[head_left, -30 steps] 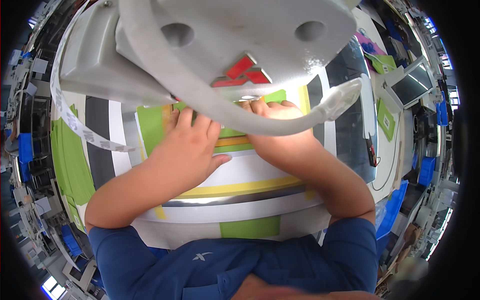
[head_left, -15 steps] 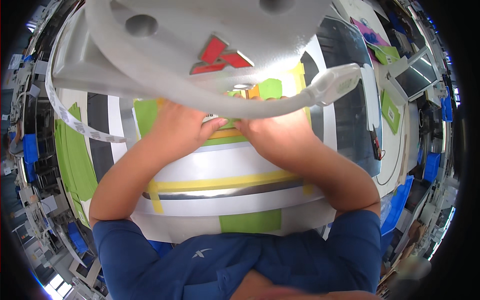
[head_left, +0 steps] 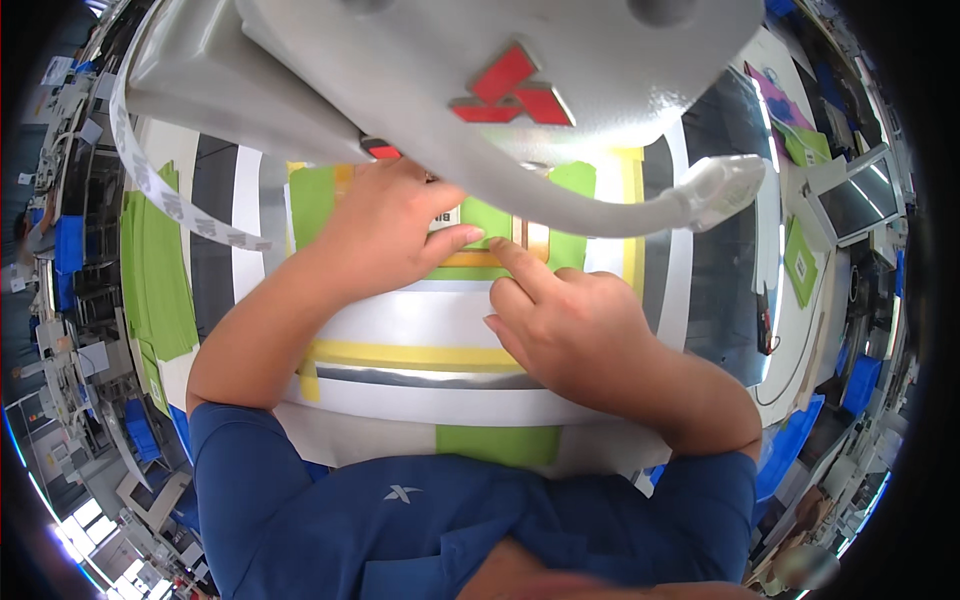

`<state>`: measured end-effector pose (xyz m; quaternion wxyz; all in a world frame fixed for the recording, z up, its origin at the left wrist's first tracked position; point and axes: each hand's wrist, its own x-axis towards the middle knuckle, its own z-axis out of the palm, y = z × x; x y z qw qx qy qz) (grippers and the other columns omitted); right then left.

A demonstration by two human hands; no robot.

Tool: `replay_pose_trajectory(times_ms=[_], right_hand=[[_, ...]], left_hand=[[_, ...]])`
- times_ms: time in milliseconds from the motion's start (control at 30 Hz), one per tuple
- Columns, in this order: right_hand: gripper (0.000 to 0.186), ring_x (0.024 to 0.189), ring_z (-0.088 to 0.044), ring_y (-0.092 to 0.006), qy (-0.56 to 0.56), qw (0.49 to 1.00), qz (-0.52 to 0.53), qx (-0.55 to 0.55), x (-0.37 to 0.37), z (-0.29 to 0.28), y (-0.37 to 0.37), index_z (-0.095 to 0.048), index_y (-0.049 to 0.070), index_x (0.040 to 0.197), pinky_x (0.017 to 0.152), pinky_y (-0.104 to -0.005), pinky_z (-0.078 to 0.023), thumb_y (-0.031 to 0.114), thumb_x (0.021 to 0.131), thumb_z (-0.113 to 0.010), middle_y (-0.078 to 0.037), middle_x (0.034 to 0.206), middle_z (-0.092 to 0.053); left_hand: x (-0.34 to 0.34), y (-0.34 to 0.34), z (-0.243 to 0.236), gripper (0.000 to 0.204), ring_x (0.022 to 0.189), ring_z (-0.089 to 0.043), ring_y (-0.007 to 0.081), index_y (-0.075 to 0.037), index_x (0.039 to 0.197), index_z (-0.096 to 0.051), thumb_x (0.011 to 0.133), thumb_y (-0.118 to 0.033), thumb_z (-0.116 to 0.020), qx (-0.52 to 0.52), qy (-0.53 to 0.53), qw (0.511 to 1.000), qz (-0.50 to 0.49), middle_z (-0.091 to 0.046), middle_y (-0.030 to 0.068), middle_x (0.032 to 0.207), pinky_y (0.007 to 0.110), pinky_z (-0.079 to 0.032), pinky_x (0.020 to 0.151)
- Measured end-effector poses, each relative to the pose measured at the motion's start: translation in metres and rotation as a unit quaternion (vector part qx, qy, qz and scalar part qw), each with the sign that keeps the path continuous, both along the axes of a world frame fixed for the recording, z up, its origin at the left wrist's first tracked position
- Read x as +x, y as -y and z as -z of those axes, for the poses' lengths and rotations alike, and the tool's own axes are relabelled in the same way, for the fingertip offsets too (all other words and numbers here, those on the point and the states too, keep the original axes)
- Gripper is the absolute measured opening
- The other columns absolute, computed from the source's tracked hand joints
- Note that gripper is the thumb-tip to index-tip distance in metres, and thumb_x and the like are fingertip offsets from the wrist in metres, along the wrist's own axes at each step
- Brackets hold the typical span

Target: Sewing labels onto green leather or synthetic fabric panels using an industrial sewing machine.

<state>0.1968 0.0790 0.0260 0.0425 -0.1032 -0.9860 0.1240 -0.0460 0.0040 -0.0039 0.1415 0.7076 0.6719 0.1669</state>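
A green piece of sheet material (head_left: 487, 217) lies flat in an orange-edged frame (head_left: 476, 259), under the head of a grey machine (head_left: 590, 85). My left hand (head_left: 385, 230) rests at the left of this piece, its thumb stretched along it beside a white printed label (head_left: 447, 218). Some of that hand's fingertips are hidden by a thick grey flexible arm (head_left: 560, 215). With its index finger extended, my right hand (head_left: 580, 320) touches the near part of the green piece. Its other fingers are curled, and nothing shows in them.
A white plate edged with yellow tape (head_left: 420, 355) lies in front of my hands. Stacked green sheets (head_left: 160, 270) lie at the left. To the right are a screen (head_left: 850, 190) and a green labelled piece (head_left: 802, 265). A white printed tape (head_left: 180, 210) hangs at the left.
My right hand has drawn back and right, from beside the left thumb, and now extends its index finger. More of the green piece shows. The whole view has shifted slightly.
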Motion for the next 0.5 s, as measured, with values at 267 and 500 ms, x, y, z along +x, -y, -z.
replay_pose_trajectory(times_ms=[267, 500], right_hand=[[0.018, 0.051, -0.060, -0.0124, 0.028, 0.998, -0.032, 0.037, 0.000, 0.002, -0.006, -0.065, 0.004, 0.094, 0.042, -0.0299, -0.042, 0.013, 0.080, -0.071, -0.018, 0.128, -0.073], [0.020, 0.095, -0.066, -0.0167, 0.029, 0.989, -0.084, 0.115, 0.000, -0.001, -0.003, -0.077, 0.004, 0.097, 0.043, -0.0273, -0.043, 0.014, 0.080, -0.074, -0.008, 0.103, -0.066]], left_hand=[[-0.005, -0.004, 0.017, 0.040, 0.111, -0.068, 0.0361, -0.015, 0.125, -0.078, 0.096, -0.042, -0.076, 0.077, 0.034, 0.996, 0.024, -0.074, 0.0132, 0.121, 0.052, -0.053, 0.097], [-0.008, -0.004, 0.006, 0.060, 0.105, -0.071, 0.0393, -0.008, 0.145, -0.067, 0.090, -0.026, -0.083, -0.008, -0.010, 1.000, 0.018, -0.076, 0.0198, 0.125, 0.043, -0.052, 0.101]])
